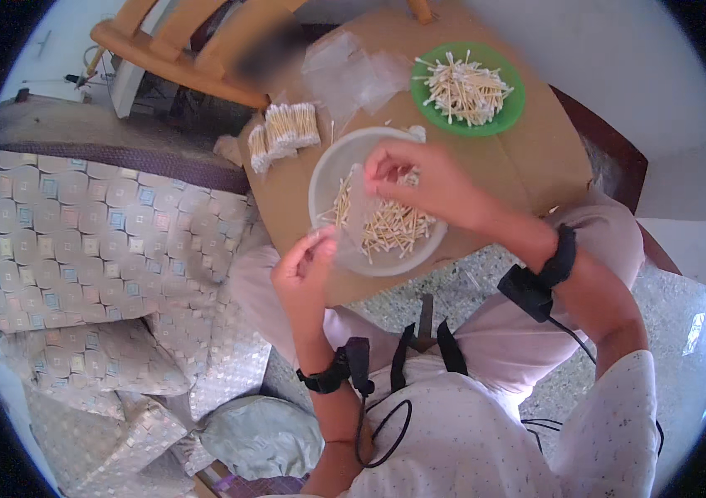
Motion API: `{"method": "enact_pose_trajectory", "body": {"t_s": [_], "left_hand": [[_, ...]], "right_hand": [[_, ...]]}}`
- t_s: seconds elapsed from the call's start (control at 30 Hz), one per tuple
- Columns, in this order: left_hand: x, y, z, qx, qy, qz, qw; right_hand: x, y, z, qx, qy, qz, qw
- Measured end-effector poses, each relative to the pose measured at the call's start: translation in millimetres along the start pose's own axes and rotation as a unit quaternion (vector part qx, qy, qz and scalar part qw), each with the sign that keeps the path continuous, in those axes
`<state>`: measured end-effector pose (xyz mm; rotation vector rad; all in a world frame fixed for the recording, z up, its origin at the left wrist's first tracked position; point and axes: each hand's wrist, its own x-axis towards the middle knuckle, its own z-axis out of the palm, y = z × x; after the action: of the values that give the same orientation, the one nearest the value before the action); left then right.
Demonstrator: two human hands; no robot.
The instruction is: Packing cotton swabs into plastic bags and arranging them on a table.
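Note:
Between my two hands stretches a small clear plastic bag [356, 220], see-through and hard to outline. My left hand [305, 264] pinches its lower left side near the bowl's rim. Fingers curled, my right hand [412, 176] grips the other side above the bowl. Beneath is a white round bowl [322, 168] with loose cotton swabs [398, 226] lying crisscross in it. My right hand hides part of them. Whether the bag has anything inside, I cannot tell.
A green plate [519, 104] heaped with cotton swabs stands at the far right of the cardboard-covered table [548, 158]. Packed swab bundles [290, 126] sit at the left, beside several clear bags [344, 70]. A wooden chair [178, 62] stands behind; a patterned cushion [95, 241] lies left.

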<state>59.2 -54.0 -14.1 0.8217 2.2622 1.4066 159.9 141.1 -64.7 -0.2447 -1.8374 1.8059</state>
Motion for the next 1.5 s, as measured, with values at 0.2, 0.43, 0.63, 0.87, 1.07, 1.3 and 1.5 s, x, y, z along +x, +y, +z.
{"method": "enact_pose_trajectory", "body": {"t_s": [0.2,0.43,0.63,0.87,1.07,1.3,1.5], "left_hand": [[3.6,2.8,0.0,0.015,0.118,0.133,0.984],[-1.0,1.9,4.1,-0.003,0.167,-0.001,0.986],[4.9,12.1,16.4,-0.06,0.174,0.001,0.983],[6.4,-7.5,6.9,-0.107,0.194,-0.06,0.973],[7.7,-4.2,9.5,-0.162,0.134,-0.031,0.977],[11.1,-22.8,-38.9,-0.175,0.136,-0.094,0.971],[9.1,-57.3,-47.2,-0.234,0.227,-0.082,0.942]], "right_hand": [[1.8,-9.4,-15.8,-0.031,-0.027,-0.014,0.999],[2.6,-12.8,-12.7,0.089,-0.093,0.033,0.991],[6.1,-3.1,-7.7,0.152,-0.048,0.074,0.984],[2.9,-13.2,-5.9,0.028,-0.11,0.084,0.99],[1.4,-4.3,2.1,0.123,-0.125,0.133,0.975],[13.4,7.0,-2.3,0.168,-0.076,0.085,0.979],[-4.7,22.7,-2.4,-0.443,-0.189,-0.189,0.855]]}}
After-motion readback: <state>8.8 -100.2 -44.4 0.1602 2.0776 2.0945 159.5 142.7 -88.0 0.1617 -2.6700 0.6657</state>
